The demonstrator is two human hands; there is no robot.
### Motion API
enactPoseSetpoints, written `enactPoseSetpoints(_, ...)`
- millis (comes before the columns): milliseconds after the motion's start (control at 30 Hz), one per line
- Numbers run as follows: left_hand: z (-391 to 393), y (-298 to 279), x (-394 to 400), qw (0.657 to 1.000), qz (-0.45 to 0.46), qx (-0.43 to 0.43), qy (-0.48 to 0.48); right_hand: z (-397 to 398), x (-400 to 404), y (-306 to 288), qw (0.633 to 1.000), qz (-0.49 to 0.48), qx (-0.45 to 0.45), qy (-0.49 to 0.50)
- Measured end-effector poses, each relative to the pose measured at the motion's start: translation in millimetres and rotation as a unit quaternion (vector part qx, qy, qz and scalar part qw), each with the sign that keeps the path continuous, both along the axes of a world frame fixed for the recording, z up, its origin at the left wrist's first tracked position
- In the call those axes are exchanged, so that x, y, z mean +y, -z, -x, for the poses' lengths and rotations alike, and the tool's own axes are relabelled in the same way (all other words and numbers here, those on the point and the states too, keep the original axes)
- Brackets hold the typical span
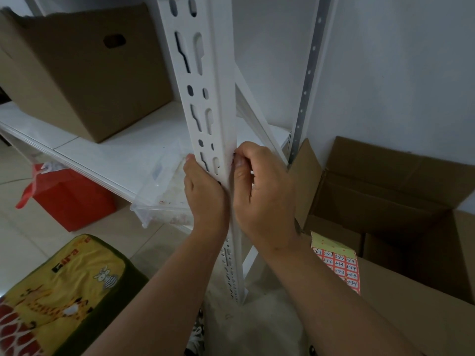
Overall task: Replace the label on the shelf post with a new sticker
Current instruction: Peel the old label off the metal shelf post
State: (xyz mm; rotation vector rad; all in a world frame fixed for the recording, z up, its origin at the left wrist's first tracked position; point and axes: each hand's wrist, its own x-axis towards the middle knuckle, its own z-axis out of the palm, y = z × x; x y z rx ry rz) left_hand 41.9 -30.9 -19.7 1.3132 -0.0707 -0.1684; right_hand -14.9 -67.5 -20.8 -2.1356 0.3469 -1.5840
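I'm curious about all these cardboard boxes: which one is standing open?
The box on the floor to the right, by the wall, has its flaps raised. The box on the shelf shows only closed sides and a handle hole.

The white shelf board (84, 152) carries a closed brown cardboard box (84, 70) with an oval hand-hole, which stands toward the board's left end and back. Near the board's front edge, just left of the white slotted post (205, 104), lies a clear plastic container (162, 186) that juts out over that edge. Below, the pale tiled floor (33, 240) carries a red bag (69, 199) under the board's front edge, and a yellow cushion (59, 289) printed with animals nearer the camera. On the floor to the right of the post stands an open cardboard box (390, 191), its flaps spread, against the wall.
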Motion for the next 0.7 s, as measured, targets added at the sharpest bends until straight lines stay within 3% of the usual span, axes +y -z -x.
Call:
enactPoseSetpoints(200, -1, -1, 1, 1.000, -0.014, -0.002, 0.005, 3, -4, 0, 0.999, 0.002, 0.017, -0.029)
enactPoseSetpoints(467, 2, -5, 8, 0.997, -0.064, -0.021, 0.024, 10, -16, -14, 0.982, -0.118, 0.071, -0.130)
enactPoseSetpoints(600, 1, -6, 8, 0.998, -0.061, -0.015, 0.028, 13, -18, -19, 0.983, -0.104, 0.096, -0.114)
enactPoseSetpoints(700, 0, -6, 8, 0.998, -0.056, -0.008, 0.025, 15, -22, -26, 0.989, -0.034, 0.124, -0.070)
